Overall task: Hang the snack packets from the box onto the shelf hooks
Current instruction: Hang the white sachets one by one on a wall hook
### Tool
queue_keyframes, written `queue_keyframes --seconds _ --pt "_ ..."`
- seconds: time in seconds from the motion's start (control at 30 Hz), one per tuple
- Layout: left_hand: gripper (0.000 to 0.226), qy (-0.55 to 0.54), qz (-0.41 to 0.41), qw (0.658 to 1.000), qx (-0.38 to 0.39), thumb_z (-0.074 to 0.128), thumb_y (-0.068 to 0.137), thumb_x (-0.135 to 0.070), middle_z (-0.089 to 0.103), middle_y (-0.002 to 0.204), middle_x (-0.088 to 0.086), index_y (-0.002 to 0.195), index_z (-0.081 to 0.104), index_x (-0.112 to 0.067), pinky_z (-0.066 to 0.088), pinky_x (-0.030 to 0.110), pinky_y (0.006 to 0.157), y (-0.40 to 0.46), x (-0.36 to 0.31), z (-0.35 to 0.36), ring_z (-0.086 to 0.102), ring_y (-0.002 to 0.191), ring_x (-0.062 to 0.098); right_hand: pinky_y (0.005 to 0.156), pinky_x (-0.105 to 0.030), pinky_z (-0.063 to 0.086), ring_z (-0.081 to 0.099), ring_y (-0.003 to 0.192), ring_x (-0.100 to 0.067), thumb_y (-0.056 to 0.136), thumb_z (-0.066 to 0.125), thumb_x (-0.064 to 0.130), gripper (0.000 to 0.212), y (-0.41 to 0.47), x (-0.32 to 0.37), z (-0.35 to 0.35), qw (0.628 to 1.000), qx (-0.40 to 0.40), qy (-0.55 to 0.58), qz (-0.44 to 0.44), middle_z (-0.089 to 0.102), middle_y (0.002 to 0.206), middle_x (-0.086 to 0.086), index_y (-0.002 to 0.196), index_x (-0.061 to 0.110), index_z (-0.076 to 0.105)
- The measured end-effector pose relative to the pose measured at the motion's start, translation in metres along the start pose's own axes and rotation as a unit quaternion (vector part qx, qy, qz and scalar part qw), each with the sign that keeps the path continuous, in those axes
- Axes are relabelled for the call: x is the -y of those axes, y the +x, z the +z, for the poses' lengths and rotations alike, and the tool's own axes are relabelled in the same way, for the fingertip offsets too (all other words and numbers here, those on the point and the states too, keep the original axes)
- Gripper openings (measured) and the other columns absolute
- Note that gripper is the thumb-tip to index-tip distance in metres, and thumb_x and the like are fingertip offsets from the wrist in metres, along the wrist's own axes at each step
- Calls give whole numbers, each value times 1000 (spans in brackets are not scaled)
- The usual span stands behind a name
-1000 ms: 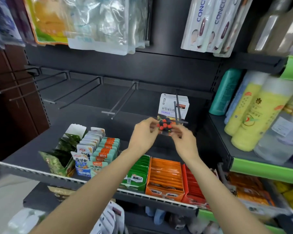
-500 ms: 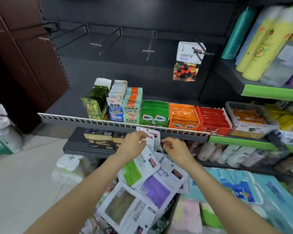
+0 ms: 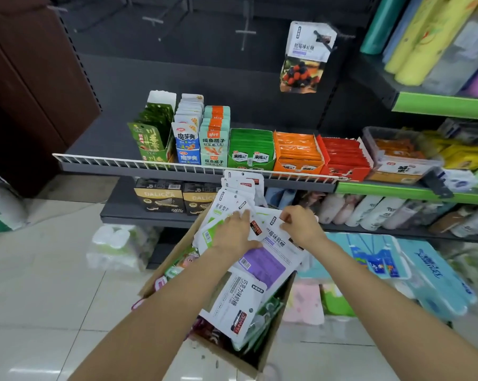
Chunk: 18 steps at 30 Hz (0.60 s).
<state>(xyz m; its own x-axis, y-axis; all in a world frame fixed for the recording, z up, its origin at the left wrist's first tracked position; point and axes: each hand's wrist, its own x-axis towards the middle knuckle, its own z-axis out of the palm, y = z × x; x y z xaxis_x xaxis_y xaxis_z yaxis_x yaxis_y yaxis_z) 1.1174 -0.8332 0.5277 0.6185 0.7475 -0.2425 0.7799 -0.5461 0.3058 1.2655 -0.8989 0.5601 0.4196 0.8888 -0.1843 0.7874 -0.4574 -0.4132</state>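
Observation:
An open cardboard box [image 3: 169, 262] on the floor holds several white snack packets. My left hand [image 3: 235, 232] lies flat, fingers straight, on a green-panelled packet [image 3: 209, 234] and the stack behind it. My right hand [image 3: 301, 225] pinches the top edge of a purple-panelled packet [image 3: 266, 266] lying across the box. A third white packet [image 3: 233, 301] lies below it. One berry-printed packet [image 3: 304, 57] hangs from a shelf hook at the upper right. Two bare hooks [image 3: 244, 32] stick out of the dark back panel to its left.
A shelf with a white wire rail [image 3: 150, 162] carries rows of boxed snacks just above the box. Bottles [image 3: 414, 37] stand on the green-edged shelf at right. Tissue packs [image 3: 425, 279] and wrapped rolls [image 3: 117, 246] crowd the tiled floor beside the box.
Both hands left the berry packet hanging on the hook and dropped into the box. My view tilted down with them, and the hands now work on the packets there.

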Motion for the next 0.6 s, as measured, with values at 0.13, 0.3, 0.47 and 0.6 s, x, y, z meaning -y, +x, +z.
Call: queue_keyframes --seconds 0.13,0.3,0.47,0.6 --pt "59 37 19 999 -9 49 94 -34 44 135 17 141 30 -5 44 41 90 -9 -7 -2 47 121 34 75 -33 46 59 90 -30 91 56 10 14 -5 5 -6 998 -2 56 4 61 98 -13 104 6 59" --pt "41 34 9 995 -92 40 93 -2 65 107 19 134 40 -5 49 40 76 -18 0 -26 63 97 37 53 -21 37 55 64 -18 87 57 0 26 -7 18 -31 985 -45 160 -53 61 79 -6 103 20 57" --pt "18 -79 31 964 -253 41 94 1 64 72 21 105 55 3 40 37 52 -22 16 -64 61 65 37 53 -14 47 53 48 -3 91 47 3 27 -9 34 -58 976 -94 183 -73 66 85 -8 93 14 71" --pt "20 -150 46 930 -333 39 97 -4 62 71 23 104 57 3 39 39 55 -28 10 -101 59 65 38 71 -17 52 58 62 2 90 45 1 29 -11 42 -79 974 -110 180 -84 67 98 -3 100 9 71"
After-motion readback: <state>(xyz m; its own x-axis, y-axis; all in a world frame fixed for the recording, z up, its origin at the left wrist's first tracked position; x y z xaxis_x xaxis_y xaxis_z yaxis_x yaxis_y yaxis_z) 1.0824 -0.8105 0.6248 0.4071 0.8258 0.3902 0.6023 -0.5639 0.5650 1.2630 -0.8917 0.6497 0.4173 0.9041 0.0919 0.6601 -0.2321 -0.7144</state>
